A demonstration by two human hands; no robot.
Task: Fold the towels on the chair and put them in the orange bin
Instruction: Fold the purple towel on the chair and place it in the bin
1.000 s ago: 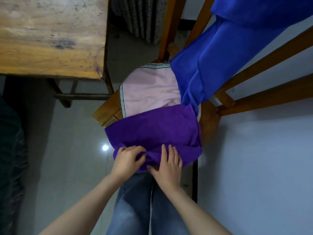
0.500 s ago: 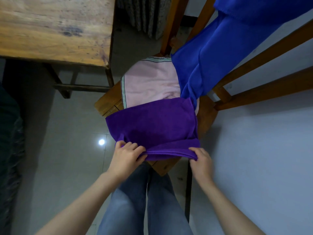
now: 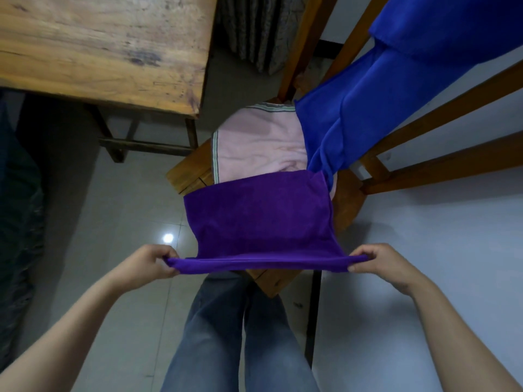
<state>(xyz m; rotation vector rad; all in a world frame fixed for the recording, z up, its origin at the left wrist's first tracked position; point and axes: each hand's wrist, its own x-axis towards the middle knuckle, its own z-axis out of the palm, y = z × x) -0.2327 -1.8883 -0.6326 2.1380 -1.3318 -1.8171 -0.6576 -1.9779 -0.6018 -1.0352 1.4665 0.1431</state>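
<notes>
Purple towel [image 3: 260, 216]: near hem held taut along the 9-to-3 o'clock line, with the body sloping away toward 12 o'clock onto the chair [image 3: 348, 199] seat. Its far edge overlaps the pink towel [image 3: 254, 148], and the blue towel [image 3: 353, 114] hangs at 1 o'clock. Left hand [image 3: 144, 267]: pinched on the hem's 9 o'clock corner; right hand [image 3: 379, 263]: pinched on the 3 o'clock corner, both equally near the cloth. Judgement: the fold likely carries this hem toward 12 o'clock onto the far edge; orange bin not in view.
</notes>
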